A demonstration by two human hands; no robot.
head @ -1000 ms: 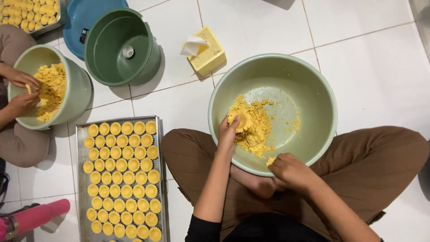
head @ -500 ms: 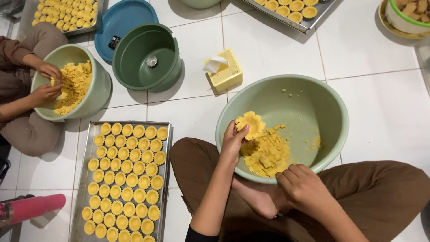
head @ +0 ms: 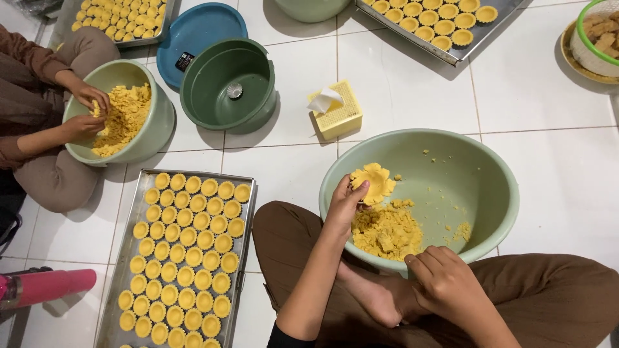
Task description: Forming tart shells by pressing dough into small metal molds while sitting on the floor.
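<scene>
The left hand (head: pixel 346 205) pinches a flattened, scallop-edged yellow dough piece (head: pixel 372 182) between thumb and fingers, over the pale green bowl (head: pixel 496 187). The right hand (head: pixel 448 283), fingers curled closed and apparently holding nothing, rests at the bowl's near rim beside crumbly dough (head: pixel 385 232).

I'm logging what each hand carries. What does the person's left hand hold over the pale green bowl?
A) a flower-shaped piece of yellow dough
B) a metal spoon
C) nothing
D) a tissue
A: the left hand pinches a scalloped yellow dough piece above the pale green bowl.
</scene>
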